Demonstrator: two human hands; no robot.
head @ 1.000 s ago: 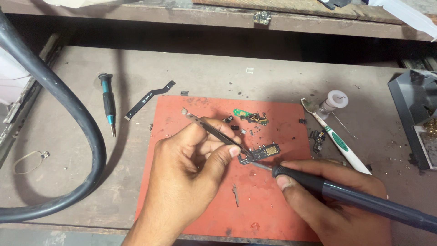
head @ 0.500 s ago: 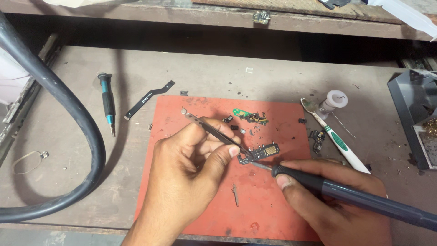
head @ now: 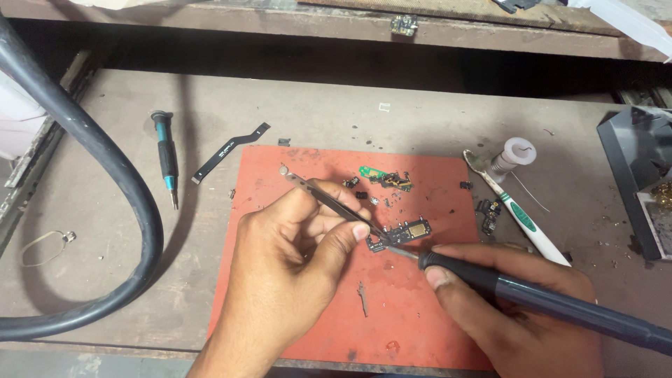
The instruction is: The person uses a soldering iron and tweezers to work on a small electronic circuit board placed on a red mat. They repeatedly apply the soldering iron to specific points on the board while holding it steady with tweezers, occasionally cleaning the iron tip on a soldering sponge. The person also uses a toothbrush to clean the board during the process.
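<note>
My left hand [head: 290, 259] grips metal tweezers [head: 325, 198] whose tips press on a small dark circuit board [head: 404, 232] lying on an orange-red work mat [head: 294, 168]. My right hand [head: 521, 315] holds a black soldering iron [head: 539, 301] like a pen, its metal tip touching the left end of that board. A second small green board with dark parts [head: 385, 178] lies just beyond on the mat.
A teal-handled screwdriver [head: 166, 155] and a black flex cable [head: 231, 150] lie left of the mat. A thick black hose [head: 133, 203] curves along the left. A white toothbrush [head: 521, 217], a solder spool [head: 516, 152] and a dark stand [head: 640, 175] are at the right.
</note>
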